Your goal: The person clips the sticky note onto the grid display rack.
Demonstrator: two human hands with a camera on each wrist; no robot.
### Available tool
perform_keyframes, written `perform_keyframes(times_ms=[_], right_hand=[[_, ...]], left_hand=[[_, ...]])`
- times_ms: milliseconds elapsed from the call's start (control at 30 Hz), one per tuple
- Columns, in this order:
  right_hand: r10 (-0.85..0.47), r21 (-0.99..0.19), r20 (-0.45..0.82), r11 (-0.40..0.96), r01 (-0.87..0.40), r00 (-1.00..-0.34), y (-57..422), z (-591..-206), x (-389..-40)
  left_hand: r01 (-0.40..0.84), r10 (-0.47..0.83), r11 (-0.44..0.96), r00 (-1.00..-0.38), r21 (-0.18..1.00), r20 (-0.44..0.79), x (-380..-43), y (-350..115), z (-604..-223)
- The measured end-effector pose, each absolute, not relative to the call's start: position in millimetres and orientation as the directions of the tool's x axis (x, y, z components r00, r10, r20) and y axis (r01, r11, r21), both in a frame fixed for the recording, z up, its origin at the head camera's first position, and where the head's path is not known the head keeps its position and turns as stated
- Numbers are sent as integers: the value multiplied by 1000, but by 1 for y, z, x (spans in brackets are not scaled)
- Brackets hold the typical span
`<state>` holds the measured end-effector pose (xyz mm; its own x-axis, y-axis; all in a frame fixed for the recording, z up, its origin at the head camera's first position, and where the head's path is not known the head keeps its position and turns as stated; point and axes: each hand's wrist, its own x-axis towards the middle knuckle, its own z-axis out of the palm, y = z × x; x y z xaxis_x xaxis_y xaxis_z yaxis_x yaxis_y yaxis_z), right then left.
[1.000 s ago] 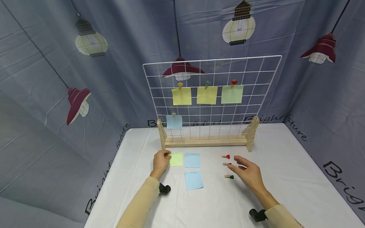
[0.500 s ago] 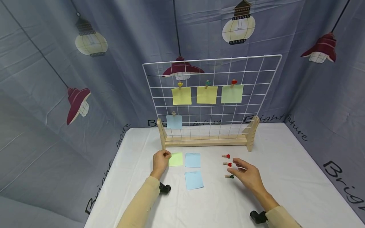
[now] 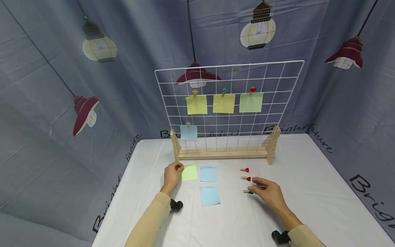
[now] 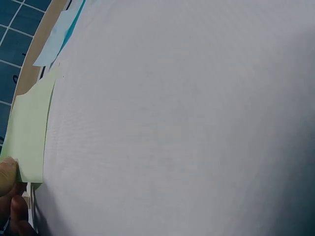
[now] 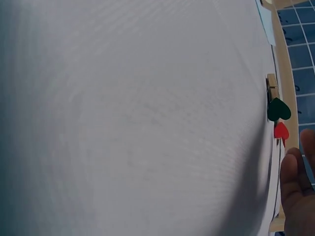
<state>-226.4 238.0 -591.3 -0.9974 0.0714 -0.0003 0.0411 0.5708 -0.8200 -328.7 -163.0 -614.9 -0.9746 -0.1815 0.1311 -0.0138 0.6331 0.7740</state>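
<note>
My left hand [image 3: 172, 175] pinches the left edge of a light green sticky note [image 3: 189, 172]; in the left wrist view the thumb lies on top of the paper and curled fingers are below it. Right of it lie a blue sticky note [image 3: 208, 174] and, nearer me, another blue note [image 3: 210, 195]. My right hand [image 3: 271, 193] hovers with thumb and fingers apart, holding nothing. Its thumb tip overlaps the dark green heart clothespin [image 5: 279, 109] in the head view. A red heart clothespin [image 3: 246, 178] is by its fingertips, with another red heart clothespin [image 3: 245, 169] farther back.
A white wire grid [image 3: 234, 64] on a wooden stand [image 3: 222, 155] spans the back of the white table [image 3: 234, 219]. Clipped to it are yellow notes [image 3: 196, 105] [image 3: 224, 104], a pale green note [image 3: 251, 103] and a blue note [image 3: 188, 133]. Printed curtains [image 3: 132, 68] hang around.
My right hand has come down toward me, from beside the middle red clothespin to the green one. My left hand and the green note have shifted slightly left.
</note>
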Motion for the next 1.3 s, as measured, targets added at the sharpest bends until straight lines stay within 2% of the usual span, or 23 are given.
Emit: perform_keyframes(times_ms=[267, 600, 1100, 1300], right_hand=[[59, -777, -28, 627, 59, -998, 242, -602, -230], [17, -710, -80, 701, 69, -997, 244, -603, -230], [-38, -668, -40, 744, -2, -998, 242, -601, -230], [-29, -677, -55, 735, 16, -998, 243, -599, -231]], left_hand=[[18, -170, 628, -972, 778, 160, -326, -167, -613], [15, -228, 559, -959, 829, 171, -319, -169, -603], [51, -232, 557, -949, 829, 214, -319, -165, -589], [71, -213, 537, -953, 841, 216, -318, -161, -585]])
